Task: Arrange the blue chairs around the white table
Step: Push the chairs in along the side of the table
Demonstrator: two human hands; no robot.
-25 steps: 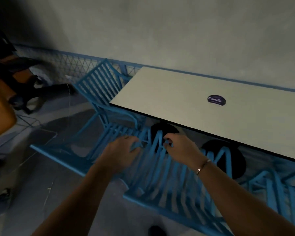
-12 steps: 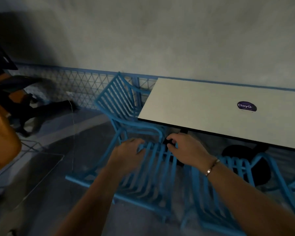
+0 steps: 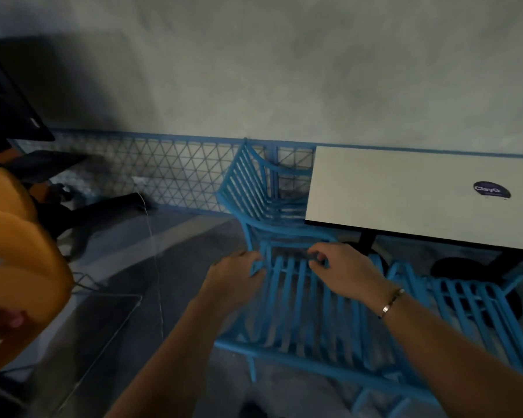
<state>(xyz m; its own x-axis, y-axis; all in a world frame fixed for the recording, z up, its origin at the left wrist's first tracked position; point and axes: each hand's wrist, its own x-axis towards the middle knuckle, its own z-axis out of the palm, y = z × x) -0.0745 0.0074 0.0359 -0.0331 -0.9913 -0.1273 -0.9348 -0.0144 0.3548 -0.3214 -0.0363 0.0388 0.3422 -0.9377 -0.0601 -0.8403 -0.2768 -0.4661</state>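
Left hand [image 3: 236, 279]: fingers curled round the upper left corner of the nearest blue chair [image 3: 308, 315], gripping its slatted back. Right hand [image 3: 344, 268]: fingers hooked over the same top rail further right, clasping it; metal bracelet [image 3: 390, 300] at the wrist. Both forearms reached forward and down from the bottom of the view, hands close together, knuckles up. Held chair: located just short of the white tabletop [image 3: 405, 188], before its near left corner; whether its legs met the floor could not be told. Second blue chair [image 3: 251, 188]: at the tabletop's left end, seat partly under the edge. Third blue chair [image 3: 474, 303]: just beside the held one on the right, along the tabletop's near edge. Open grey floor [image 3: 178, 251] lay left of the chairs, running to a blue lattice panel [image 3: 169, 170] at the wall foot. Dark oval sticker [image 3: 492, 190] on the tabletop; black pedestal base [image 3: 453, 268] beneath.
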